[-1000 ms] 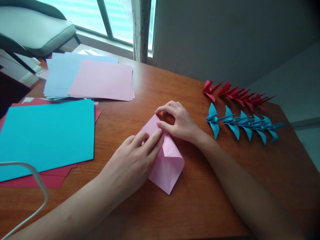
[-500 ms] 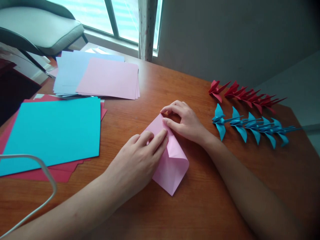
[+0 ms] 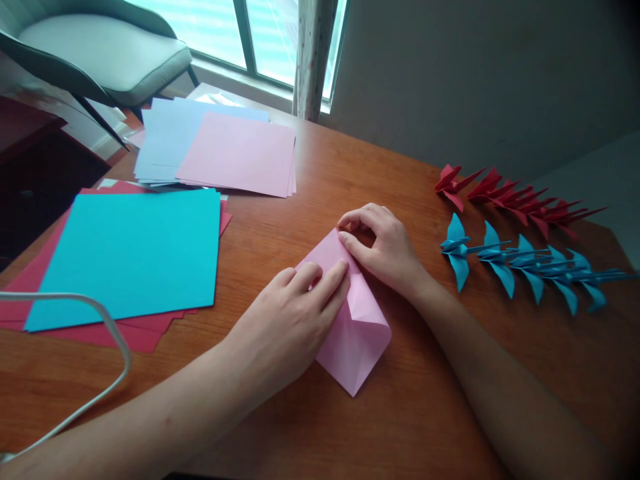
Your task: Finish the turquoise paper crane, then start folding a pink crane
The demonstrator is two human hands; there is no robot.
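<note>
A folded pink paper (image 3: 356, 333) lies on the wooden table (image 3: 450, 373) in the middle of the view. My left hand (image 3: 290, 320) lies flat on it, fingers stretched out and pressing its upper half. My right hand (image 3: 383, 247) pinches the paper's top corner between thumb and fingertips. The lower flap of the paper bulges up loosely.
A cyan sheet (image 3: 130, 253) lies on red sheets (image 3: 125, 333) at the left; a pink stack (image 3: 240, 153) and pale blue sheets (image 3: 165, 137) lie behind. Rows of red folded cranes (image 3: 515, 197) and blue folded cranes (image 3: 525, 267) lie at the right. A white cable (image 3: 100, 393) and a chair (image 3: 100, 47) are at the left.
The view has shifted so everything sits further right in the frame. Both hands stay on the pink paper in the same hold.
</note>
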